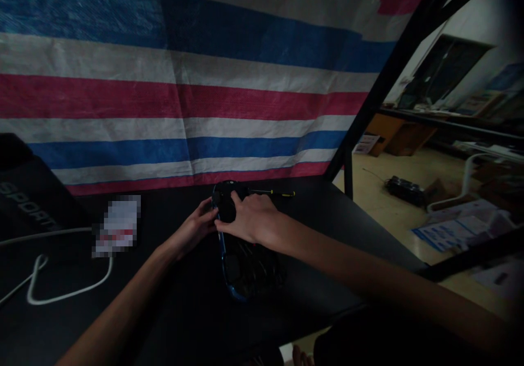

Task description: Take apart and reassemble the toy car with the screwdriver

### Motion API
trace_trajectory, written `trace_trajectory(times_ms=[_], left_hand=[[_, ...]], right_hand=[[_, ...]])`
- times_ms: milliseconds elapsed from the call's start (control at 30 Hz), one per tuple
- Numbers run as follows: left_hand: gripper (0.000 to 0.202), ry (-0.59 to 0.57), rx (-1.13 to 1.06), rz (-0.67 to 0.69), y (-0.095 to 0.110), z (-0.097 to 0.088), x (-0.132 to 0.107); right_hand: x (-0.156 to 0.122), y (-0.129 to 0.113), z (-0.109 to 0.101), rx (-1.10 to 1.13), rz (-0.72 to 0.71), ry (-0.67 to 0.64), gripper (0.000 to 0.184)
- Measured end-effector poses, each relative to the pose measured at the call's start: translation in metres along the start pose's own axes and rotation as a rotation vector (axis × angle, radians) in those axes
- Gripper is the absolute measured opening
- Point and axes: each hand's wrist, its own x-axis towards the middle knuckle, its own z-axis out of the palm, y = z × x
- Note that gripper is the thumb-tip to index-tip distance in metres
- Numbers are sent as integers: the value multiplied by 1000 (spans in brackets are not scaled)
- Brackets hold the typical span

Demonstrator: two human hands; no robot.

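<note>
Behind the dark work table (172, 311) hangs a striped tarpaulin (184, 82) in blue, white and red bands; lighting is low, so fine detail on the table is hard to read.

Your two hands meet over a dark handheld device (241, 262) with a blue edge, lying flat on the table directly under the grip and stretching from it back toward your body. Your right hand (249, 218) covers the far end of the device, fingers curled down onto its upper part and closed around a dark piece there; whether that piece is separate from the body cannot be told. Your left hand (196, 229) presses its fingertips against the left edge of the same end, pinching it rather than enclosing it.

Just beyond your right hand lies a thin screwdriver (272, 193) with a yellow-and-black handle, apart from the fingers. Well to the left of the grip sit a small white card (118, 224), a looped white cable (61, 292) and a black bag (28, 196).

Judged from this posture, the step in hand is working the far end of the device while it is steadied. The next move appears to call for firm left-hand counter-pressure so the body does not slide, and controlled force from the right fingers.
</note>
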Motion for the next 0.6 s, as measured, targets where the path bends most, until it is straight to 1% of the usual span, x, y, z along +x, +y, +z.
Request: trace_trajectory(times_ms=[67, 133, 200, 267, 333, 433, 533, 600], left_hand=[[60, -1, -31, -21, 1, -1, 1], [57, -5, -40, -20, 0, -1, 1], [60, -1, -27, -18, -1, -1, 1], [63, 10, -6, -25, -2, 0, 0], [63, 27, 14, -32, -2, 0, -1], [61, 43, 32, -31, -2, -2, -1], [61, 58, 63, -61, 1, -2, -3], [63, 80, 83, -81, 4, -2, -4]], right_hand=[[-3, 6, -1, -33, -36, 13, 94], [-6, 18, -2, -68, -100, 21, 85], [-7, 37, -4, -53, -190, 46, 73], [-4, 60, -3, 43, -288, 77, 60], [4, 84, 3, 219, -345, 59, 55], [18, 114, 28, 629, -413, -40, 61], [28, 128, 61, 1063, -423, -69, 69], [30, 129, 80, 1266, -403, -43, 69]])
